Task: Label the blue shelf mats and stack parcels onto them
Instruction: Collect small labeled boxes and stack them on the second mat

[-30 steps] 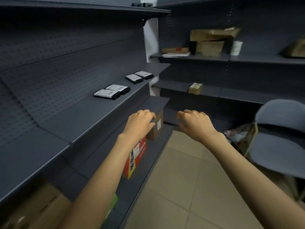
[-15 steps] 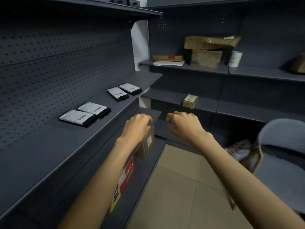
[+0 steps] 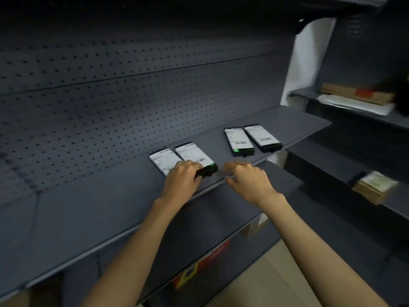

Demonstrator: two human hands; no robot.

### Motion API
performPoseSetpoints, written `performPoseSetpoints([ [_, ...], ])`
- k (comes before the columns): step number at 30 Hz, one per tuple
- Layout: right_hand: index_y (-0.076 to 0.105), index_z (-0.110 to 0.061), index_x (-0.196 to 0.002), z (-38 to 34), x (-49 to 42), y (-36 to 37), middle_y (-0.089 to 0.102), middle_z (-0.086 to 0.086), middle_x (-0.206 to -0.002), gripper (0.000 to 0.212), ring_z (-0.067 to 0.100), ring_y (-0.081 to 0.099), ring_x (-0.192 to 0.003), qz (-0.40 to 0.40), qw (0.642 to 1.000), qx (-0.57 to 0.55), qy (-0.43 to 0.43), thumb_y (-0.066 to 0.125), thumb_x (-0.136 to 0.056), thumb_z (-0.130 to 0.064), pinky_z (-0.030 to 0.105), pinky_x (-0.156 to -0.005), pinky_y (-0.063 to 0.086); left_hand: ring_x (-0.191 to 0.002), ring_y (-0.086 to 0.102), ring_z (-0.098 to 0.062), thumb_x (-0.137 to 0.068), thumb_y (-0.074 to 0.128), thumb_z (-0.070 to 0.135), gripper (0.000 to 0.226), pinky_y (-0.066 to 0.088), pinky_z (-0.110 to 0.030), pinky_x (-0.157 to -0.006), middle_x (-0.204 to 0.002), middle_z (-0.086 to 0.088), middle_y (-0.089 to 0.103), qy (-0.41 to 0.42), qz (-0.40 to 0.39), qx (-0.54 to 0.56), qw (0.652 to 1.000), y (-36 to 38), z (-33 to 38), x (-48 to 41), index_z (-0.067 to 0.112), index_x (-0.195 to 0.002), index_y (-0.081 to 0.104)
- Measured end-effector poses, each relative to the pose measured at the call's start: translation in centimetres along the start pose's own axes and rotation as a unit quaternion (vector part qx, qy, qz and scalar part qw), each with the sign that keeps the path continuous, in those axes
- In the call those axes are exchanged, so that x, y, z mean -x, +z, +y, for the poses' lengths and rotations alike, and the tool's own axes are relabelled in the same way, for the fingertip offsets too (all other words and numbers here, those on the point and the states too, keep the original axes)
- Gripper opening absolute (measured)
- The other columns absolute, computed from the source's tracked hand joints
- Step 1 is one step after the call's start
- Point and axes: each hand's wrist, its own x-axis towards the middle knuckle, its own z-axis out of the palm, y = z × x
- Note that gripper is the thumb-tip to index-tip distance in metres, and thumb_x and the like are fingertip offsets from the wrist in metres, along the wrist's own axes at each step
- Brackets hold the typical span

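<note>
Partly hidden: left hand [image 3: 182, 181] curled over blurred flat devices [image 3: 194, 156], grip unclear; right hand [image 3: 247, 180] loosely open.

The shelf [image 3: 276, 120] looks like matt grey painted metal, smooth, and the back panel [image 3: 110, 96] is the same matt metal, punched with rows of small holes. The four flat devices [image 3: 239, 140] have glossy black plastic casings and bright, smooth white faces. The boxes [image 3: 374, 187] at right look like rough brown cardboard, one with a paper label. The floor [image 3: 261, 282] is smooth beige tile.
</note>
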Motion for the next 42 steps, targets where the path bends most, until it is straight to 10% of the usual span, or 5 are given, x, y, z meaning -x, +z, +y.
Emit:
performPoseSetpoints([
  [12,0.021,-0.031,-0.152,-0.2,-11.6,8.6,0.009,0.000,-0.162,0.068,0.039,0.013,-0.145,-0.171,0.973,-0.090,-0.127,0.054,-0.093,-0.044,0.056,-0.113,0.023,-0.148,0.012,-0.033,-0.102,0.027,0.055,0.051,0.019,-0.051,-0.117,-0.164,0.009,0.012,-0.299,-0.063,0.006,0.952,5.1,-2.7,-2.6,0.045,-0.152,0.022],
  [27,0.039,-0.034,-0.145,1.8,-12.9,9.7,0.031,-0.011,-0.155,0.066,0.031,0.028,-0.136,-0.139,0.945,-0.183,-0.232,0.063,-0.084,-0.027,0.052,-0.106,0.036,-0.120,0.051,-0.031,-0.078,0.064,0.035,0.053,0.045,-0.042,-0.093,-0.143,0.012,0.048,-0.482,0.120,-0.010,0.868,5.6,3.0,-0.1,0.032,-0.130,0.056],
  [42,0.055,-0.032,-0.132,-10.2,2.5,8.4,0.048,-0.013,-0.144,0.062,0.026,0.038,-0.129,-0.229,0.765,-0.338,-0.498,0.068,-0.074,-0.014,0.049,-0.104,0.038,-0.123,0.050,-0.023,-0.077,0.067,0.028,0.047,0.044,-0.039,-0.096,-0.137,0.009,0.055,-0.695,0.363,-0.127,0.607,3.7,13.6,22.6,0.029,-0.124,0.064],
])
